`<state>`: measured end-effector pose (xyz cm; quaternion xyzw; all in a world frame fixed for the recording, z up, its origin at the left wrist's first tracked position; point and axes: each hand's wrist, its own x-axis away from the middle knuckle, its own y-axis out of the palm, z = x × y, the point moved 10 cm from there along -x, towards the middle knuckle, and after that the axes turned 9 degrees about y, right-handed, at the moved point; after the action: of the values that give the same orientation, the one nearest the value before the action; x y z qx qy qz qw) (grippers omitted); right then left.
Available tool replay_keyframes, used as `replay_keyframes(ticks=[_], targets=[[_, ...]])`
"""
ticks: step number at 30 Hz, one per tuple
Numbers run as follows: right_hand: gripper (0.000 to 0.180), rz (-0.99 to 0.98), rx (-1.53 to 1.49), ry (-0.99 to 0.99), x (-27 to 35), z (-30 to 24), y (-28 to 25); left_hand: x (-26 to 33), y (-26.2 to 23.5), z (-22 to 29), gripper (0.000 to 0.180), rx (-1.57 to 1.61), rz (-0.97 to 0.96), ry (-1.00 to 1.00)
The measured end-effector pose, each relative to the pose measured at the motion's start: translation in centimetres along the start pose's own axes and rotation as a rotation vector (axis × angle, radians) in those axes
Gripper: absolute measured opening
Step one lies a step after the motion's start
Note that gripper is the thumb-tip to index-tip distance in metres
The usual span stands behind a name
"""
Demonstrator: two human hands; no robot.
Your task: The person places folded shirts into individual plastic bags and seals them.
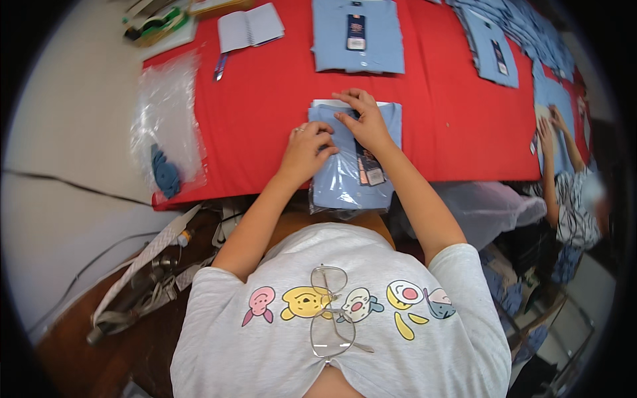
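A folded light-blue shirt (391, 126) lies in front of me, its lower part inside a clear plastic bag (345, 196). Dark hang tags (371, 174) show through the film, and a strip of white backing shows at the shirt's far edge. My left hand (308, 150) is at the shirt's left side, fingers curled with the bag's film at the fingertips. Over the upper part of the shirt is my right hand (366, 123), thumb and fingers apart; its palm hides part of the tags.
Another folded blue shirt (358, 40) lies beyond on the red cloth (265, 106). More shirts (491, 53) are at far right, where another person's hands (551, 129) work. At left are clear bags (166, 113), a blue tape-like coil (166, 176), a notebook (251, 30) and a tape dispenser (156, 28).
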<state>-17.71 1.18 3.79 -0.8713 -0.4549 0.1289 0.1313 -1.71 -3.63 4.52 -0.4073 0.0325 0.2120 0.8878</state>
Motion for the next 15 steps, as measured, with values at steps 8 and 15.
replay_keyframes(ticks=[8,15], targets=[[0.031,-0.282,0.228,0.407,12.1,0.0,-10.6,-0.7,0.4,-1.6,0.021,0.124,-0.167,-0.057],[0.013,-0.179,0.081,0.584,14.2,4.9,-11.2,-3.1,1.2,3.0,0.040,-0.082,-0.051,0.091]])
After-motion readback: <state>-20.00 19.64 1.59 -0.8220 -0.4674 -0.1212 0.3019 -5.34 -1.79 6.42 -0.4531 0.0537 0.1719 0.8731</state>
